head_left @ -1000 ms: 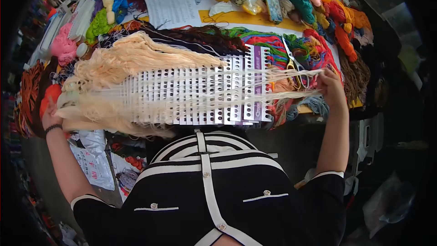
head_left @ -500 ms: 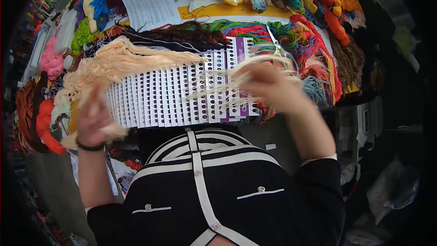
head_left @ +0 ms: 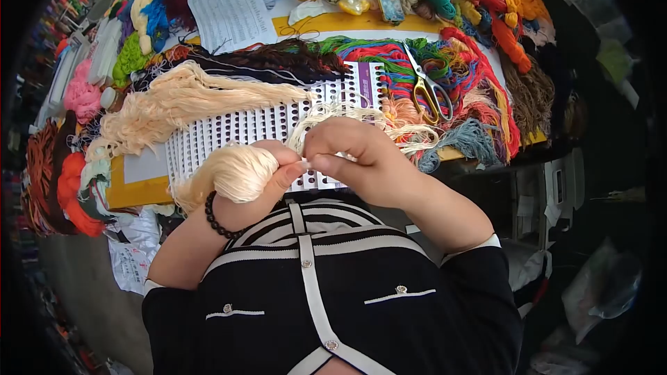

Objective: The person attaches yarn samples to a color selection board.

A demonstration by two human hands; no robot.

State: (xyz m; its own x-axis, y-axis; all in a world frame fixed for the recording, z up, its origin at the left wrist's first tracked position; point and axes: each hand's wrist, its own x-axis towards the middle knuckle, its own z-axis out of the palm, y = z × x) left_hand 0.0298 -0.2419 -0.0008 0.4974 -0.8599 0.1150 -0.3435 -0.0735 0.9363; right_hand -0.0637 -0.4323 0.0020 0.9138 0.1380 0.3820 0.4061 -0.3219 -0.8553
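gripping a cream thread bundle [head_left: 229,170] in a closed fist, the left hand [head_left: 262,191] touches the right hand [head_left: 354,156], whose fingertips pinch the bundle's loose strands, both over the near edge of the punched white cards [head_left: 243,132], scissors [head_left: 429,92] lying well apart.

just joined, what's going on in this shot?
One person works at a table piled with coloured yarn. The left hand grips a cream thread bundle. The right hand pinches loose cream strands. The two hands' fingertips meet in front of a row of white punched cards. A bigger cream skein and yellow-handled scissors lie on the table, untouched.
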